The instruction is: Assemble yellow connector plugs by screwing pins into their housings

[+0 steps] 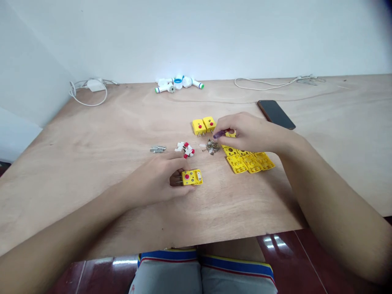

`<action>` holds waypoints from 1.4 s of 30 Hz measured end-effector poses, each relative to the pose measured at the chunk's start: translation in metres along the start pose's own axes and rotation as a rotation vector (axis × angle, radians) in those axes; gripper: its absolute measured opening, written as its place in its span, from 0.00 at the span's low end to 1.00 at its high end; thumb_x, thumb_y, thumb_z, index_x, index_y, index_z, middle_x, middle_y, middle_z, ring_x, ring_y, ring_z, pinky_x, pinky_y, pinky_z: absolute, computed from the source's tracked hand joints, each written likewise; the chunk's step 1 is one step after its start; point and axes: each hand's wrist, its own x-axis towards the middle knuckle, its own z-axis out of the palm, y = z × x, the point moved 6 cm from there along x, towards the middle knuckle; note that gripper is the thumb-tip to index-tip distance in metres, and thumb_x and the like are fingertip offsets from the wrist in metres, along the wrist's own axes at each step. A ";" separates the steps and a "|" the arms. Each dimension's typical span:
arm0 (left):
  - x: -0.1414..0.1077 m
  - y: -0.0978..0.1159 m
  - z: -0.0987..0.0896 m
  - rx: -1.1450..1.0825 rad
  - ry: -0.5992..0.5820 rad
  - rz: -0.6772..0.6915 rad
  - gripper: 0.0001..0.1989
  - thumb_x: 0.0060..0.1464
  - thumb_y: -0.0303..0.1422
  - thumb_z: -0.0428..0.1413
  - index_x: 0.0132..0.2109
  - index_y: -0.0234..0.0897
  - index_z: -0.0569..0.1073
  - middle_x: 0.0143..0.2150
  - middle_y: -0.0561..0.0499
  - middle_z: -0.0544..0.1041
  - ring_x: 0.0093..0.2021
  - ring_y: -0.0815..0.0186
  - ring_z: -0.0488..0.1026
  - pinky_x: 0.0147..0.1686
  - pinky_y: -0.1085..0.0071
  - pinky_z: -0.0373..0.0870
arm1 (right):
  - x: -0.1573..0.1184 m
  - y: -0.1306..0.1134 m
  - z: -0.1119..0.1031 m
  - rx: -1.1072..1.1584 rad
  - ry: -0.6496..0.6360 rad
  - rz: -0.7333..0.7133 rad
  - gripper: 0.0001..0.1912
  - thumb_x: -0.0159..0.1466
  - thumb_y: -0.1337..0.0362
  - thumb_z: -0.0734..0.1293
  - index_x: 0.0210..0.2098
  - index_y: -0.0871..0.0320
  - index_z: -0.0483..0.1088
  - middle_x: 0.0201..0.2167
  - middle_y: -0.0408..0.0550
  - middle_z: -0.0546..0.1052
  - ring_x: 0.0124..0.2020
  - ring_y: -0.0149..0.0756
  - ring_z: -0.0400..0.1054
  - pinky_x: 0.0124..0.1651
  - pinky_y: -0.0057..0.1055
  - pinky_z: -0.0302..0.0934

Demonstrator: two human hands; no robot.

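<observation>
My left hand grips a yellow plug just above the table, thumb and fingers along its sides. Its metal pins point back toward my palm, and a red round piece and a white piece sit in its face. In my right hand, closed fingers hold a slim purple-handled tool; its kind is not clear. That hand hovers over a small pile of screws. Beneath and beside it lie several open yellow plug shells, partly covered by the hand.
Two yellow plugs stand behind the screws. Red and white small parts and metal pins lie to the left. A phone rests at right. White fittings, a white charger cable and a cord lie along the wall.
</observation>
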 end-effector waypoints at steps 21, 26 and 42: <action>-0.002 0.016 -0.001 -0.024 -0.015 0.276 0.13 0.74 0.31 0.58 0.60 0.41 0.82 0.56 0.41 0.82 0.52 0.57 0.77 0.55 0.58 0.77 | 0.000 -0.032 0.001 0.982 0.439 -0.055 0.21 0.73 0.43 0.74 0.37 0.53 0.71 0.34 0.43 0.74 0.28 0.32 0.72 0.30 0.33 0.72; -0.001 0.016 -0.002 -0.064 -0.016 0.280 0.14 0.72 0.27 0.59 0.59 0.41 0.82 0.57 0.42 0.82 0.55 0.57 0.78 0.57 0.57 0.76 | 0.002 -0.048 0.016 0.992 0.258 -0.094 0.26 0.74 0.40 0.72 0.35 0.55 0.73 0.33 0.44 0.77 0.29 0.31 0.74 0.34 0.30 0.74; 0.000 0.017 -0.002 -0.090 -0.008 0.291 0.11 0.72 0.27 0.59 0.56 0.39 0.81 0.57 0.42 0.81 0.57 0.56 0.77 0.59 0.58 0.76 | 0.006 -0.058 0.030 0.948 0.146 -0.187 0.23 0.77 0.44 0.71 0.37 0.56 0.73 0.29 0.42 0.78 0.31 0.32 0.76 0.37 0.29 0.73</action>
